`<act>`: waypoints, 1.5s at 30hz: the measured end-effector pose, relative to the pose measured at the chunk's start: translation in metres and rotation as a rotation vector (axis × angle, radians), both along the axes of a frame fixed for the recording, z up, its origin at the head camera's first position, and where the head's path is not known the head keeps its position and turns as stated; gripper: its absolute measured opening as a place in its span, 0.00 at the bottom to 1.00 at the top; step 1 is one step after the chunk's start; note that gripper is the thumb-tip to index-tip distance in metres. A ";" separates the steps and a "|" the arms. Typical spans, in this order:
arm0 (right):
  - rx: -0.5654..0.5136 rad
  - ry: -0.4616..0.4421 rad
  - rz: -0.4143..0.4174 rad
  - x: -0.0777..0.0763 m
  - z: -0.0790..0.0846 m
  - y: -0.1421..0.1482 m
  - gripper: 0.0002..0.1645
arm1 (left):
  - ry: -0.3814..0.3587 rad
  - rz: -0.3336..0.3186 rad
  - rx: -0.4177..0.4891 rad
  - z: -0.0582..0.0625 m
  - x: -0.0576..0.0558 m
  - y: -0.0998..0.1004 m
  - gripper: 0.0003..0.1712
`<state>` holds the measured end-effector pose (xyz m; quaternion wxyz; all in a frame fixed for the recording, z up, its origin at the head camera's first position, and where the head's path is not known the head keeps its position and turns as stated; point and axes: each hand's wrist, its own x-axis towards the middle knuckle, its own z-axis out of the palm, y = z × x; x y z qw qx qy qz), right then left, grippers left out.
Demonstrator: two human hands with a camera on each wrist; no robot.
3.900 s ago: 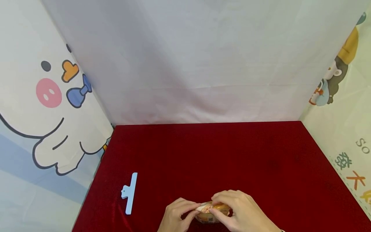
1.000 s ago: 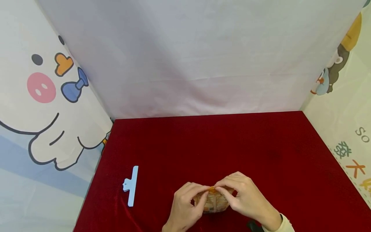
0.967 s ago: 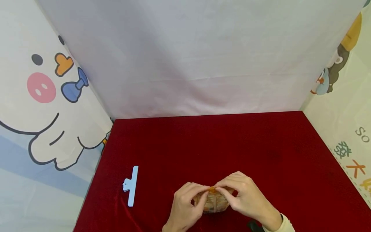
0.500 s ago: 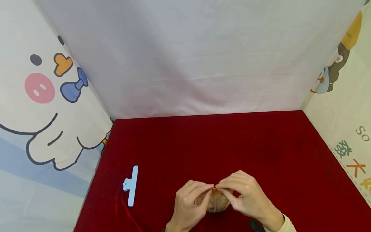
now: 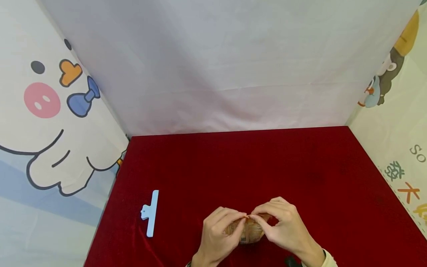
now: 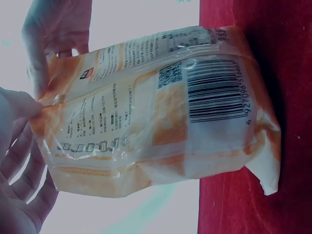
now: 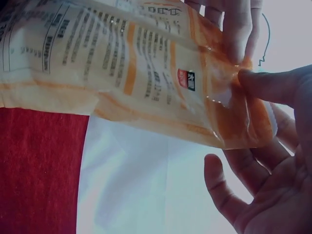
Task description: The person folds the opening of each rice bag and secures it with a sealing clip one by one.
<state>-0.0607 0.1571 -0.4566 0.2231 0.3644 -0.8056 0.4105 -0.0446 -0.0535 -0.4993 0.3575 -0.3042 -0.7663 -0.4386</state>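
An orange and cream plastic food packet stands upright near the front of the red table. In the left wrist view, the packet shows a barcode and small printed text. My left hand pinches its top edge between thumb and fingers. Close beside it, my right hand pinches the same edge, and the fingertips of both hands nearly meet. The right wrist view has the packet's orange top end under the right thumb. Whether the top is sealed or torn, I cannot tell.
A light blue clip with a long bar lies to the left on the red cloth. White curtains stand behind, with cartoon-printed ones at both sides. Something dark is partly cut off below the right wrist.
Earliest, the packet lay lower with its top folded toward the viewer; now it is upright with both hands pinching its top edge. Over the last second the hands shift only slightly.
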 end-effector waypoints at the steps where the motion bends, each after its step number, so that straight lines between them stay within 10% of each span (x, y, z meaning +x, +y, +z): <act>1: -0.001 -0.016 0.003 0.001 0.000 0.000 0.04 | 0.017 0.003 0.005 -0.001 -0.001 0.001 0.03; 7: 0.035 -0.078 0.017 0.003 -0.001 -0.004 0.19 | 0.166 0.047 0.067 -0.010 -0.003 0.008 0.12; 16: 0.017 -0.164 0.013 0.007 -0.002 -0.015 0.06 | 0.358 0.134 0.138 -0.014 -0.006 0.016 0.17; 30: 0.008 -0.182 0.025 0.009 0.000 -0.014 0.10 | 0.131 0.073 0.059 -0.022 -0.002 0.004 0.08; 42: 0.102 -0.156 -0.083 0.013 -0.001 -0.014 0.18 | 0.081 0.064 -0.062 -0.022 0.003 -0.008 0.07; 45: 0.117 -0.170 -0.102 0.014 0.000 -0.013 0.21 | 0.056 0.053 -0.088 -0.023 0.005 -0.011 0.18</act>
